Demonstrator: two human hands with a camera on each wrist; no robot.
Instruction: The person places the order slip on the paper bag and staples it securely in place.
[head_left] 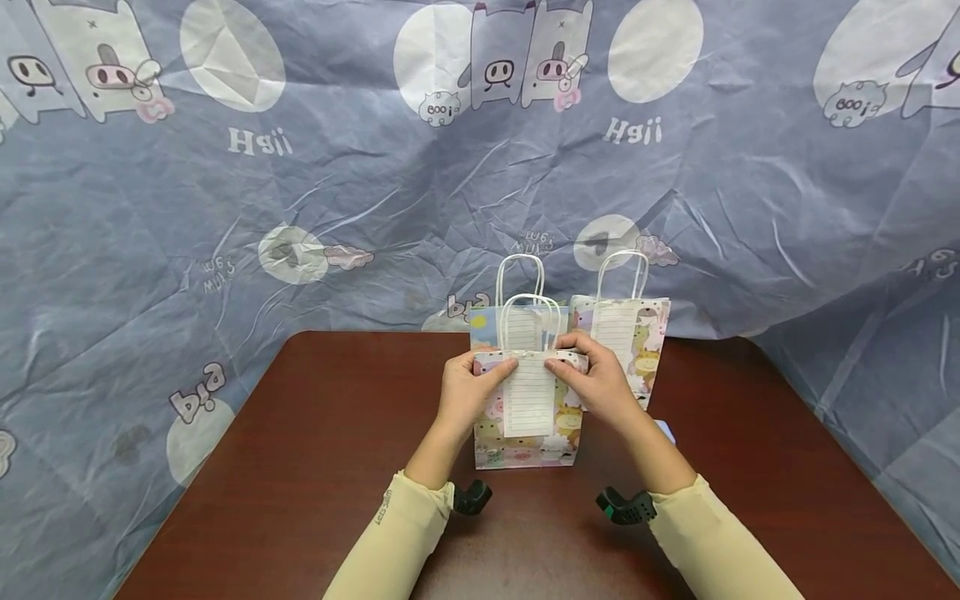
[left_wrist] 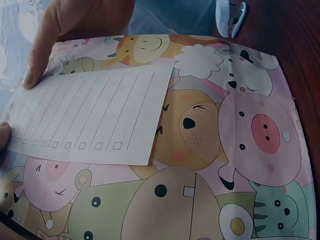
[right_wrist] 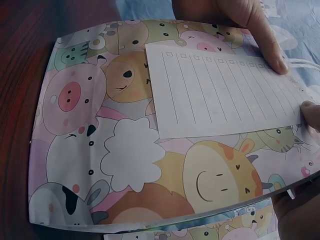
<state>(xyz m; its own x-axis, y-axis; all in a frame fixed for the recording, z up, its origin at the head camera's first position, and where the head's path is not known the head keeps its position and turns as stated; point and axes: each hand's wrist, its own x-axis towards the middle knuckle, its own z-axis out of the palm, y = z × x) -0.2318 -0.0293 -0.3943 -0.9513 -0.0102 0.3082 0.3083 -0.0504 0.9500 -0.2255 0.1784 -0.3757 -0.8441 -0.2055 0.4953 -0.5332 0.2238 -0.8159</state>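
Note:
Both hands hold a paper gift bag (head_left: pixel 491 429) with a cartoon-animal print by its top edge. My left hand (head_left: pixel 463 392) pinches the upper left corner, thumb in front and fingers behind. At the upper right, my right hand (head_left: pixel 600 379) pinches the same edge, its thumb on the front. A lined white paper sheet (head_left: pixel 528 400) with small checkboxes lies against the bag's front, its top between the two thumbs. White handles (head_left: pixel 531 297) rise above the bag. The left wrist view shows the sheet (left_wrist: pixel 95 115) and the animal print up close; the fingers behind are hidden.
Behind stand a blue paper bag (head_left: pixel 483 321) and another animal-print bag (head_left: pixel 656 333) with a lined sheet (head_left: pixel 613 325). A small pale blue clip (left_wrist: pixel 231 17) lies on the dark wooden table (head_left: pixel 360 417). A patterned blue-grey cloth (head_left: pixel 412 200) hangs behind the table.

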